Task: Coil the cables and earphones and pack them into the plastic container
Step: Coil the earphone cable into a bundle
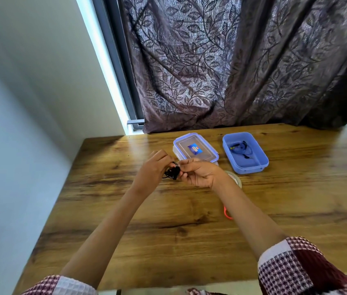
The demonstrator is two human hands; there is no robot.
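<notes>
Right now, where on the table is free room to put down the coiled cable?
Bare wood lies left of the left hand and along the near table edge. It is crowded around the lid, container and tape roll.

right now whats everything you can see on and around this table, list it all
plastic container: 1, blue, open, far right of the table
cable: 1, dark, lying inside the container
lid: 1, clear with blue rim and a label, left of the container
black cable: 1 bundle, black, held between both hands above the table
tape roll: 1, pale, partly hidden behind the right wrist
orange item: 1, mostly hidden by the right forearm, cannot tell what it is
table: 1, brown wood grain
curtain: 1, dark, leaf pattern, behind the table
left hand: 1, on the bundle
right hand: 1, on the bundle
</notes>
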